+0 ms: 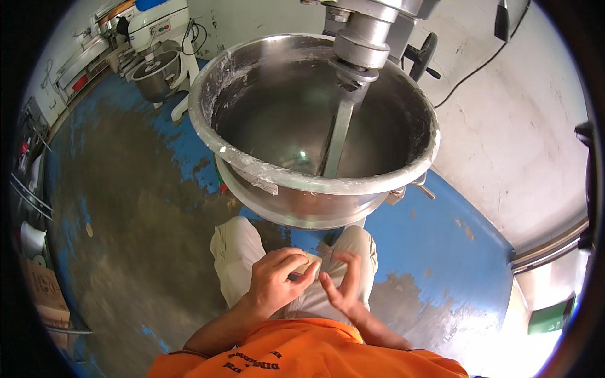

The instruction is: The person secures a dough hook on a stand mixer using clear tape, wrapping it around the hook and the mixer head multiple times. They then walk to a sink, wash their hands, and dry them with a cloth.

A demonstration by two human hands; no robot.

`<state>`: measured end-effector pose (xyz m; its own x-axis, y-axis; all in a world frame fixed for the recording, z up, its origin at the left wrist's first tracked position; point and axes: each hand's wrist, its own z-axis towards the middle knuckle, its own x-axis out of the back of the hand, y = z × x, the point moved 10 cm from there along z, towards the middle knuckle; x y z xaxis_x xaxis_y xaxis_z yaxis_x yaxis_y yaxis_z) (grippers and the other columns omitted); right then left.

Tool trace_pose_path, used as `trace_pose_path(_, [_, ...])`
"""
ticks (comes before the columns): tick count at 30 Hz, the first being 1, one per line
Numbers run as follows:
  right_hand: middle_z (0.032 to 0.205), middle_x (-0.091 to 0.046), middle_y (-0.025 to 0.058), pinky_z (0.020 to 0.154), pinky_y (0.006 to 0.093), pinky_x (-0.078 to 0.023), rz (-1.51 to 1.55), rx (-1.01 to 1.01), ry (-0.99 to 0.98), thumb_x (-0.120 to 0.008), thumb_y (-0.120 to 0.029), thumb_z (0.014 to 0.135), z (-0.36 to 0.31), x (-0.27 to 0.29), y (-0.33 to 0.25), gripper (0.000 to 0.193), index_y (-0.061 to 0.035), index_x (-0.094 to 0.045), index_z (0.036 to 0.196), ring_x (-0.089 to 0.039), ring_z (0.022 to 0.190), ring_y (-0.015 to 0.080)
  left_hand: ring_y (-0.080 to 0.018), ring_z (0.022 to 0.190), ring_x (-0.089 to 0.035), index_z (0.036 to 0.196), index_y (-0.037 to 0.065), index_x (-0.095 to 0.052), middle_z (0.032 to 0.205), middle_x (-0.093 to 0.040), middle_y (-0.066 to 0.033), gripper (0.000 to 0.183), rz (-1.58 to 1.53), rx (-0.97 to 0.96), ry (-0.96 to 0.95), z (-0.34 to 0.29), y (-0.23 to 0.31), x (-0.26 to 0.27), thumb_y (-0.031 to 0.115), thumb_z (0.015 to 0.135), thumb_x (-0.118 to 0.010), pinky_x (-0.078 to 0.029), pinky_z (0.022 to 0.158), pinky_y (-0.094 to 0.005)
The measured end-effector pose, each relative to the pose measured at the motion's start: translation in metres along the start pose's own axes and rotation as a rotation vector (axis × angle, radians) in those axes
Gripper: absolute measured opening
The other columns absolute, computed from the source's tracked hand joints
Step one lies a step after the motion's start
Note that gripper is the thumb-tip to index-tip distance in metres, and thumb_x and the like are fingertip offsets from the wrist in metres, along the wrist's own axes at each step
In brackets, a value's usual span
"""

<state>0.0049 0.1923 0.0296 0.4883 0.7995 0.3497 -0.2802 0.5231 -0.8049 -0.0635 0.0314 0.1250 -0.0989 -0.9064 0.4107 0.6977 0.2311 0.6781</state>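
Note:
My left hand [277, 281] is closed on a small pale cream-coloured piece [312, 262], pinched between thumb and fingers above my lap. Its kind is not clear, as the fingers cover part of it. Close by on the right, my right hand [344, 286] has its thumb and fingers apart, with nothing in its grasp. In front of my knees stands a big steel mixer bowl [302, 184] with white residue along its rim and inner wall. A metal mixer arm [341, 129] reaches down into it from the machine's head.
A handwheel [422, 55] sits at the bowl's far right, and a lever handle [423, 186] sticks out lower down. A smaller white mixer [161, 31] stands at the far left. Cardboard boxes [47, 290] are at the left edge. The floor [126, 239] has worn blue paint.

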Motion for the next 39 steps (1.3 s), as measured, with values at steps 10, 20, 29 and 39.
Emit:
trace_pose_path(10, [0.085,-0.063,0.0011,0.068,0.0246,-0.045,0.683,-0.552,-0.59,-0.072,-0.029,0.093,-0.022,-0.071,0.036,0.033,0.0007,-0.063,0.103,-0.055,0.078,0.0074,-0.0216,0.081,-0.07,0.088,0.0,-0.068,0.091,-0.071,-0.0108,0.018,-0.173,0.109,-0.119,0.003,0.0,-0.001,-0.006,0.071,-0.071,-0.056,0.072,-0.0295])
trace_pose_path(20, [0.074,-0.061,0.005,0.059,0.0264,-0.045,0.387,-0.486,-0.427,-0.076,-0.024,0.089,-0.003,-0.038,0.014,0.031,0.005,-0.065,0.095,-0.055,0.07,0.0073,-0.0135,0.086,-0.066,0.097,-0.002,-0.068,0.096,-0.069,-0.0099,0.021,-0.465,0.431,-0.164,0.001,-0.04,-0.004,0.0,0.08,-0.079,-0.054,0.082,-0.0286])
trace_pose_path(29, [0.073,-0.063,0.0163,0.055,0.0351,-0.044,0.203,-0.196,-0.337,-0.075,-0.023,0.087,0.018,-0.012,-0.031,0.031,0.0057,-0.063,0.088,-0.058,0.06,0.0243,-0.0119,0.077,-0.068,0.098,-0.001,-0.062,0.081,-0.069,-0.0064,0.027,-0.602,0.624,-0.105,0.01,-0.053,0.005,-0.006,0.077,-0.078,-0.055,0.074,-0.0266])
trace_pose_path(39, [0.076,-0.061,0.0046,0.06,0.0268,-0.04,1.156,-0.422,-0.325,-0.078,-0.028,0.075,-0.01,0.012,0.035,0.033,-0.0004,-0.061,0.079,-0.055,0.068,0.0125,-0.0109,0.067,-0.064,0.093,0.005,-0.058,0.075,-0.065,-0.004,0.029,-0.716,0.705,0.044,0.008,-0.078,0.043,-0.012,0.075,-0.074,-0.054,0.064,-0.0239])
